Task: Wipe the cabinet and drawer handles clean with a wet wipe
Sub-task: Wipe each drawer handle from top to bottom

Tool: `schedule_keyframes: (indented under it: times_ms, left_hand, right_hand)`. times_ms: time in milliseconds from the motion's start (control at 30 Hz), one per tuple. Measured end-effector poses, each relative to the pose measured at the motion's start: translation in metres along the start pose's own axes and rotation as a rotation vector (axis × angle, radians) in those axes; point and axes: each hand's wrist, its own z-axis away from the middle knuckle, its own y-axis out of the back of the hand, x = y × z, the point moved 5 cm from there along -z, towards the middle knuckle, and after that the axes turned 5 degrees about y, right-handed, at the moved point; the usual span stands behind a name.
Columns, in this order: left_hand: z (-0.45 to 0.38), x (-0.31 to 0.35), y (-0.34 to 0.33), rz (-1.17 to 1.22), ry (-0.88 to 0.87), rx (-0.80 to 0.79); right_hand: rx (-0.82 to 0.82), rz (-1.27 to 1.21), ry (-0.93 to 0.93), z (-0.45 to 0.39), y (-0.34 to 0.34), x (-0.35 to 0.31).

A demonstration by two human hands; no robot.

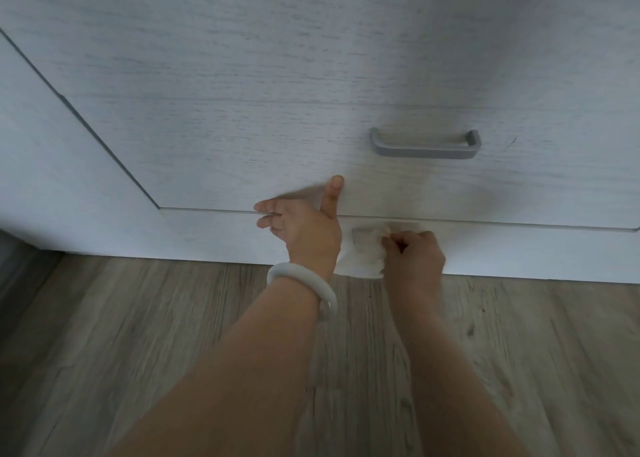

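Whitewashed wood-grain panels make up the cabinet [242,76], the largest thing in view, standing on a grey plank floor [138,352]. Two drawer fronts show: an upper drawer [346,179] and, just under it, a lower drawer [519,252] close to the floor. They look rigid and fixed, so they should take firm rubbing without shifting much, though a drawer may slide if pulled.

Two handles can be counted. One grey bar handle [425,145] sits on the upper drawer, bare and untouched. It appears to be stiff, smooth metal, probably slippery once damp. A second handle [362,235] on the lower drawer shows only its left end; the rest is hidden by the wipe.

Two hands work here. The left hand [304,228] lies with straight fingers and a raised thumb against the drawer fronts, gripping nothing, seemingly steadying. A pale bangle [304,290] circles that wrist. The right hand [414,256] has its fingers curled around the one wet wipe [363,259], holding it bunched against the lower handle.

That wipe is white, soft and light, hanging limp below the handle. It likely tears if snagged on a corner, so it is best held bunched and wrapped round the bar.
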Motion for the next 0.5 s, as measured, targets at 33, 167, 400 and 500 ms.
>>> schedule_keyframes:
  times_ms: [33, 167, 400, 500]
  left_hand:
    - [0.002, 0.001, 0.002, 0.019, -0.031, 0.028]
    - [0.002, 0.001, 0.004, -0.002, -0.043, 0.053]
    - [0.001, -0.002, -0.003, -0.144, 0.049, -0.022]
    - [0.001, 0.0, -0.003, -0.108, 0.004, 0.017]
  right_hand:
    - [0.043, 0.019, -0.015, -0.004, 0.011, 0.003]
    - [0.049, 0.142, -0.003, -0.009, 0.017, 0.002]
    - [-0.116, 0.156, 0.108, 0.0, -0.016, -0.016]
    - [-0.001, 0.166, 0.004, -0.012, 0.015, -0.001]
